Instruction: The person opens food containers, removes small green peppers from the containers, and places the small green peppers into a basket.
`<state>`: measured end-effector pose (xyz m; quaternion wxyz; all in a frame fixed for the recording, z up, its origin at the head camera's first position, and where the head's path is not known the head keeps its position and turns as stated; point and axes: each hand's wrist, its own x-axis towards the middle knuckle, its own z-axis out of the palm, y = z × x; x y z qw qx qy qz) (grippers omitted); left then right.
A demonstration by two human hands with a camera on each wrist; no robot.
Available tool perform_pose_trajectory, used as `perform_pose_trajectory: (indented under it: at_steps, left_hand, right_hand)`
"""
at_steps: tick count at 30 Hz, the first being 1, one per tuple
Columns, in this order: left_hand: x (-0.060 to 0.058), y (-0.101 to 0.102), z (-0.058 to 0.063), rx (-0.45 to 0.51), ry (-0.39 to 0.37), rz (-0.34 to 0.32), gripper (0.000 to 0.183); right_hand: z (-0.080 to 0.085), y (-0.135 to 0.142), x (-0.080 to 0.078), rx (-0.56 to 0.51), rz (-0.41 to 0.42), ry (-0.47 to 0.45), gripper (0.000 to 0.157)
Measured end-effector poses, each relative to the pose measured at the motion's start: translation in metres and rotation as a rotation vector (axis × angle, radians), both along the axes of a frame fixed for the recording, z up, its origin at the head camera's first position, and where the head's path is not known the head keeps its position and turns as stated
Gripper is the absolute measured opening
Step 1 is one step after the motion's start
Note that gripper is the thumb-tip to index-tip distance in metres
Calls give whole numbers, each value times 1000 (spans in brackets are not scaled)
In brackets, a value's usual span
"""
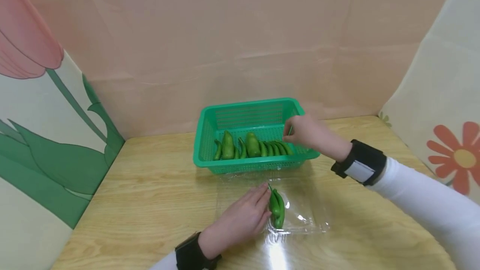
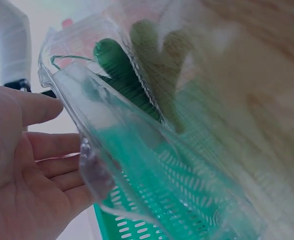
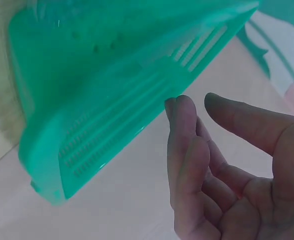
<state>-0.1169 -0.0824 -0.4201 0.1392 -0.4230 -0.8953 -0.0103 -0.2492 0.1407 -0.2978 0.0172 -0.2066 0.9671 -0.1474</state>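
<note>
Two green chili peppers (image 1: 279,213) lie side by side in a clear plastic tray (image 1: 303,195) on the table. My left hand (image 1: 243,216) lies beside them with straight fingers, its fingertips right at their left edge. Through the plastic, a pepper (image 2: 114,57) shows in the left wrist view. Over the right end of a green basket (image 1: 210,162) hangs my right hand (image 1: 305,132), near the slim peppers (image 1: 276,148) inside. Its fingers are bent, and in the right wrist view a gap separates thumb (image 3: 237,115) and fingertips, with nothing visible between.
Two thicker green vegetables (image 1: 227,147) stand among the slim peppers along the basket's front wall. Behind the basket rises a pinkish backdrop (image 1: 225,45). Flower-printed panels flank the wooden table (image 1: 150,203) on both sides.
</note>
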Motion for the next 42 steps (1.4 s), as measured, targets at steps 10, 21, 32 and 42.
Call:
perform_pose_trajectory:
  at_steps: [10,21,32,42]
  left_hand:
    - [1,0,2,2,-22,4,53]
    - [0,0,4,-10,-6,0,53]
    - [0,-1,3,-16,-10,-6,52]
    - [0,-1,4,-13,6,-6,53]
  right_hand:
    - [-11,-3,40,-16,67,102,10]
    - [-44,-5,64,-66,115,-17,6]
    - [-75,-8,64,-33,151,-198,7]
    - [-85,-17,56,77,225,-256,14]
